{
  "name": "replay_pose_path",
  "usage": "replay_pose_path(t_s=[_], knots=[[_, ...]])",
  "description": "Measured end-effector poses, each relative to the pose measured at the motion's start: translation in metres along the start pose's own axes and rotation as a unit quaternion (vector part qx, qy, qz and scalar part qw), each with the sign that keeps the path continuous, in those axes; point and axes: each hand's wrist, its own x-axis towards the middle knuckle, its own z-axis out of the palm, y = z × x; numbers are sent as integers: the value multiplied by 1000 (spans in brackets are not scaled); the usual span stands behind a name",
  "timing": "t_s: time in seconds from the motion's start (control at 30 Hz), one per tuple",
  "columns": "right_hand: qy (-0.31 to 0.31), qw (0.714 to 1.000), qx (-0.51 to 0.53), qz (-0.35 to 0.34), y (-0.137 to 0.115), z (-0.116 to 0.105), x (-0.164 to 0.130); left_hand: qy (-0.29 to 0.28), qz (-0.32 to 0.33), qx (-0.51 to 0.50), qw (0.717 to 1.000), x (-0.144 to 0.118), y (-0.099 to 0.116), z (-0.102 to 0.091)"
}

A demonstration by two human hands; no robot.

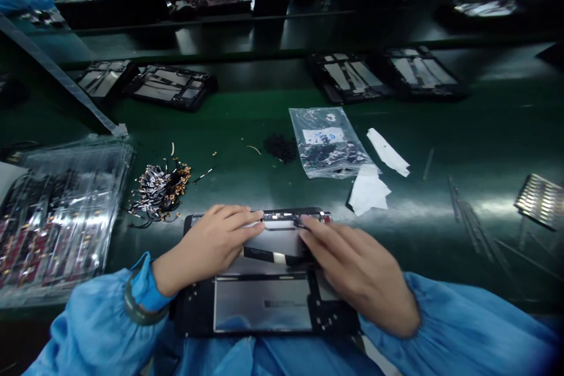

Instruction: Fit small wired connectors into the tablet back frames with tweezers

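An opened tablet-like device (264, 302) lies before me, showing a black frame, silver panels and a dark ribbon strip across its middle. My left hand (215, 241) lies over its upper left, fingers closed at the top edge. On the upper right, my right hand (356, 270) has its thumb and forefinger drawn together at the same edge. A tiny dark bit shows at those fingertips; its kind cannot be made out. Small board parts line the edge between both hands. Beyond my left hand lies a pile of small flex cables (161, 188) with gold ends.
Clear trays of parts (57, 211) stand at left. Ahead lie small black pieces (281, 147), a zip bag (330, 144) and white paper scraps (370, 191). Thin strips (471, 223) and a metallic sheet (541, 200) lie right. More opened devices (171, 85) line the back; co-workers sit beyond.
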Motion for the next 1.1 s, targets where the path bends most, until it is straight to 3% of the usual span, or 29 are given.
replay_pose_path(t_s=[0.07,0.13,0.2,0.27,0.37,0.53,0.6,0.7,0.87,0.97,1.1], knots=[[44,992,68,102,6,-5,-16,6,-9,-56,998,0,-3,-2],[78,961,112,239,9,-5,-33,12,-30,-84,996,2,-5,-2],[76,929,126,339,8,0,-46,17,-76,-67,995,7,-5,0],[34,916,148,372,4,9,-52,12,-113,-17,993,12,-3,4],[-2,914,191,358,-1,18,-51,7,-113,40,993,17,-2,9],[89,941,80,318,-6,15,-29,25,13,51,998,15,-2,6],[71,958,64,270,-9,16,-16,12,51,52,997,14,-2,3],[21,970,64,235,-15,22,0,-2,49,63,997,16,0,2],[53,948,137,281,-15,31,9,-9,44,71,996,17,3,4],[34,929,228,291,-10,32,8,-11,41,70,997,17,3,5],[24,921,247,300,-4,34,6,-14,40,72,996,16,3,8]])
